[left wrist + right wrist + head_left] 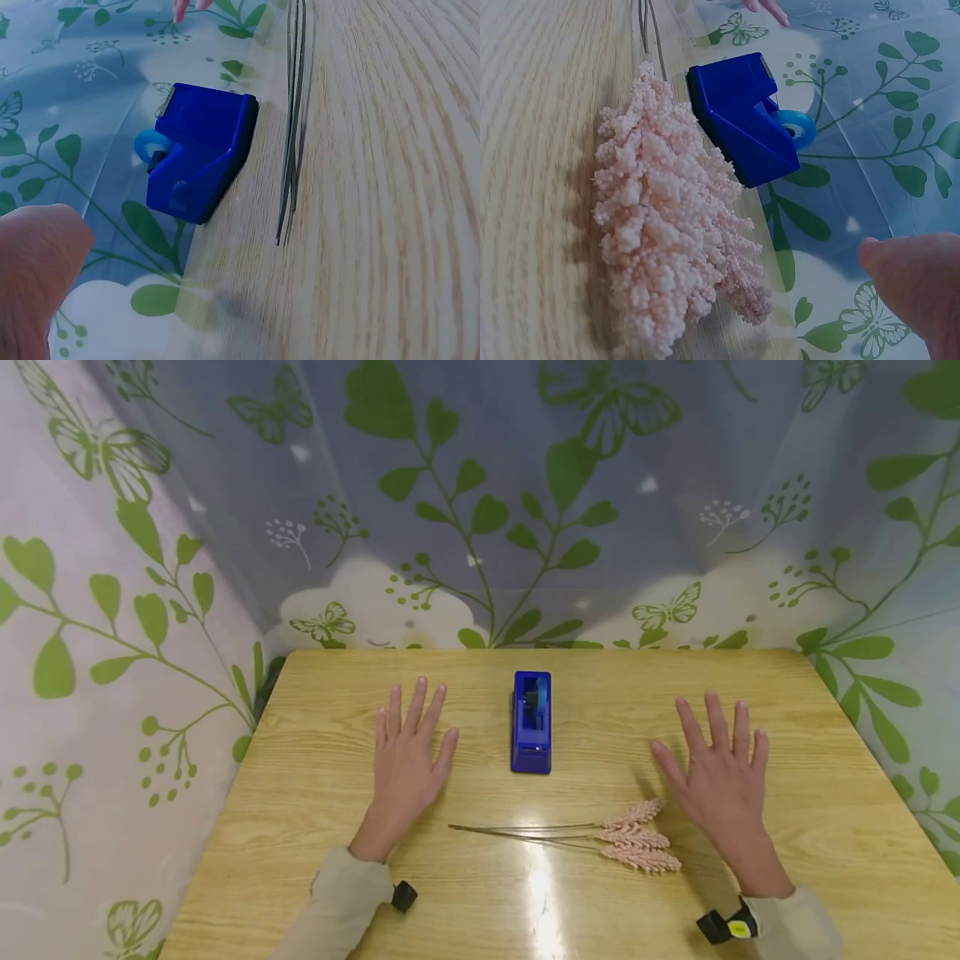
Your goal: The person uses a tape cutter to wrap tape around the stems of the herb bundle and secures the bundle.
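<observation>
A blue tape dispenser [532, 752] with a small light-blue tape roll [798, 129] stands on the wooden table between the two hands. In front of it lie several artificial flower stems, their fluffy pink heads [637, 837] toward the right and their thin dark stalks [291, 120] toward the left. My left hand [408, 764], fingers straight and spread, is left of the dispenser and holds nothing. Off to the right, beyond the pink heads, my right hand [720, 781] also has its fingers spread, with nothing in it.
The wooden table [315, 893] reaches back to a curtain [480, 527] printed with green leaves and butterflies, which also hangs at both sides. Each wrist bears a black strap-on camera, such as the left one [404, 897]. Light glares off the table's front middle.
</observation>
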### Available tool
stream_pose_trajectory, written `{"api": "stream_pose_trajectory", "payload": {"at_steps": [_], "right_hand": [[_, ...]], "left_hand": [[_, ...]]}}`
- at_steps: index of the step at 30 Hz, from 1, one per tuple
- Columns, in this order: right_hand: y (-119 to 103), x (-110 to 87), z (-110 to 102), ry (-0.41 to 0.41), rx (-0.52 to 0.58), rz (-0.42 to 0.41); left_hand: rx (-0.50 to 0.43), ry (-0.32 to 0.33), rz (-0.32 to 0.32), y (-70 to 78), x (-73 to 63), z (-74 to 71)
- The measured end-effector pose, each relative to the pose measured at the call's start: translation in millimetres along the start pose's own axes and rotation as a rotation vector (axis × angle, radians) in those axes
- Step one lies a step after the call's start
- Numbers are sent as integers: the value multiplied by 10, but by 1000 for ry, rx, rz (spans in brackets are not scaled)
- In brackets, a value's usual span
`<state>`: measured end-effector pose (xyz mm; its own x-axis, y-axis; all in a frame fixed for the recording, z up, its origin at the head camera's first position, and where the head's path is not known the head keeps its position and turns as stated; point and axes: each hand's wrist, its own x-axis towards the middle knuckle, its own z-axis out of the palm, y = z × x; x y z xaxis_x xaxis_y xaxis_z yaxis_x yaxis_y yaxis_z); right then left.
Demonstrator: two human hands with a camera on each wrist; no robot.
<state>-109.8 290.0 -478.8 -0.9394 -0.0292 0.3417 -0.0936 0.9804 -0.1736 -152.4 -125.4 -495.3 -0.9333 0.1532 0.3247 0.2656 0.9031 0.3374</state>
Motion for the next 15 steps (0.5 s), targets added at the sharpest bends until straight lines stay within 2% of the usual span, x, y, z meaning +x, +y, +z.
{"api": "stream_pose_trajectory", "payload": {"at_steps": [3,7,10,15], "right_hand": [[-20,-8,-16,-69,2,21],[-86,-1,-11,-122,45,23],[-167,22,8,-136,81,-11],[-349,62,41,-178,162,-72]], "left_hand": [[-3,-12,10,22,6,12],[-14,-7,37,48,26,36],[-24,1,55,61,45,49],[-73,-21,93,92,98,67]]}}
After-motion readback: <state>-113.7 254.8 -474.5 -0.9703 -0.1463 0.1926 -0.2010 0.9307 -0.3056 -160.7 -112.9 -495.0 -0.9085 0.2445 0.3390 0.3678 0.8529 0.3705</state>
